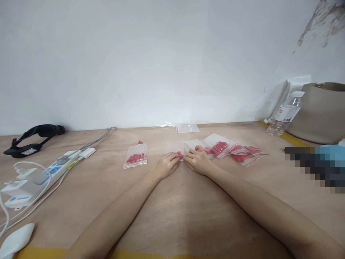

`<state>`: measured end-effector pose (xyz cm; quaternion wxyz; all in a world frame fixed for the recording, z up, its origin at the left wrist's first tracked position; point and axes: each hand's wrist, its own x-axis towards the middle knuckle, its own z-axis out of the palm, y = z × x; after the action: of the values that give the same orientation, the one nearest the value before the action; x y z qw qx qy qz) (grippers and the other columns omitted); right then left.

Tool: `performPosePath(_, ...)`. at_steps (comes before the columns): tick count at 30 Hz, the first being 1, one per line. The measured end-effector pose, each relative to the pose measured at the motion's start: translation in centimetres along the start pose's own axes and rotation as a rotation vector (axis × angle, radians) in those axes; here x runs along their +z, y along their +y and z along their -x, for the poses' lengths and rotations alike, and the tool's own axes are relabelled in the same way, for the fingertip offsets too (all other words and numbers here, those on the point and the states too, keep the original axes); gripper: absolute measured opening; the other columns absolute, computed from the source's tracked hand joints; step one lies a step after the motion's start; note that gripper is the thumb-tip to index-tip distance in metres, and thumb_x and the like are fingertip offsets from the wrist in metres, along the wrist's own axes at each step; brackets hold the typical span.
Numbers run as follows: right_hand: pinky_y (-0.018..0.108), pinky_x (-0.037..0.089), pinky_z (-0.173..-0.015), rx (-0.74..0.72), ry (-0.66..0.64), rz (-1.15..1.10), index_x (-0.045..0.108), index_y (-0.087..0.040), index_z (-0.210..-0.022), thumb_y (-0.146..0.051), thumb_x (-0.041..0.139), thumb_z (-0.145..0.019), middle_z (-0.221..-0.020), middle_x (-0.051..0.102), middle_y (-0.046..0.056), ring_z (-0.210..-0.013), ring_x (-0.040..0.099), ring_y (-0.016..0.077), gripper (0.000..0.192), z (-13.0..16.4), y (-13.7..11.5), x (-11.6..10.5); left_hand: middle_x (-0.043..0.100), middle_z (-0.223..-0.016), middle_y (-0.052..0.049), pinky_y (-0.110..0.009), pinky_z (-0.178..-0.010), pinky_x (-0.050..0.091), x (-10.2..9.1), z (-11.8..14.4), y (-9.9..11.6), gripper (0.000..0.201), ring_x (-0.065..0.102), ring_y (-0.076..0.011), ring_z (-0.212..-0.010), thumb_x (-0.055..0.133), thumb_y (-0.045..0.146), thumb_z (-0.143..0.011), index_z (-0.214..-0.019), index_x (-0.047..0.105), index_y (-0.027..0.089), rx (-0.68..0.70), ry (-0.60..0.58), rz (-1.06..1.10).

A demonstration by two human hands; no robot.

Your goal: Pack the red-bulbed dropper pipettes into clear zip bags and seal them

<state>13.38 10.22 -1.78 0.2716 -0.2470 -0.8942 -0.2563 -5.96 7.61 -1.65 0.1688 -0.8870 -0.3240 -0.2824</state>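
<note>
A small clear zip bag (177,154) with red pieces in it lies on the table between my two hands. My left hand (167,166) has its fingers pressed together on the bag's left side and covers part of it. With curled fingers, my right hand (198,160) grips the right edge of the same bag; the fingertips are partly hidden. Just beyond the right hand lies a pile of filled zip bags (219,146), overlapping, with red-ended sticks inside. Another filled zip bag (135,155) lies flat by itself, left of my left hand.
An empty-looking zip bag (188,128) lies near the wall. At left are a power strip (58,164) with plugs and cables, a black strap (35,138) and a white mouse-like object (16,240). A bottle (286,114) and a beige bin (319,111) stand at right.
</note>
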Motion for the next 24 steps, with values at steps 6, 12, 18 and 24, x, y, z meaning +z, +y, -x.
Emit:
performPosePath(6,0.033,0.021,-0.069,0.038,0.027,-0.047,0.060,-0.016,-0.072,-0.019,0.040,-0.085,-0.066,0.058,0.003,-0.069,0.044,0.0138,0.024,0.2,0.1,0.1,0.065,-0.086,-0.008,-0.035,-0.073,0.051,1.2,-1.4,0.2,0.023,0.061,-0.0183,-0.082,0.039,0.018,-0.087,-0.082,0.061,0.017,0.043,-0.006,-0.030)
performPosePath(12,0.033,0.021,-0.070,0.030,0.031,-0.036,0.059,-0.016,-0.072,-0.019,0.038,-0.085,-0.066,0.059,0.003,-0.069,0.044,0.0134,0.024,0.2,0.2,0.2,0.065,-0.083,-0.007,-0.033,-0.071,0.050,1.1,-1.6,0.0,0.022,0.061,-0.0187,-0.081,0.040,0.017,-0.087,-0.078,0.060,0.016,0.098,-0.010,-0.067)
performPosePath(18,0.033,0.020,-0.070,0.030,0.062,-0.023,0.057,-0.017,-0.071,-0.018,0.038,-0.086,-0.067,0.058,0.002,-0.069,0.043,0.0129,0.024,0.1,0.0,-0.1,0.065,-0.087,-0.006,-0.032,-0.071,0.048,0.4,-1.3,-0.1,0.020,0.061,-0.0172,-0.083,0.040,0.016,-0.087,-0.082,0.059,0.017,0.120,-0.002,-0.115)
performPosePath(24,0.033,0.019,-0.070,0.045,0.052,-0.011,0.059,-0.018,-0.073,-0.017,0.039,-0.085,-0.067,0.058,0.002,-0.070,0.043,0.0126,0.023,0.7,0.3,-0.4,0.065,-0.083,-0.005,-0.032,-0.072,0.048,-1.1,0.1,-0.8,0.015,0.060,-0.0169,-0.079,0.043,0.015,-0.086,-0.083,0.058,0.016,0.128,0.041,-0.162)
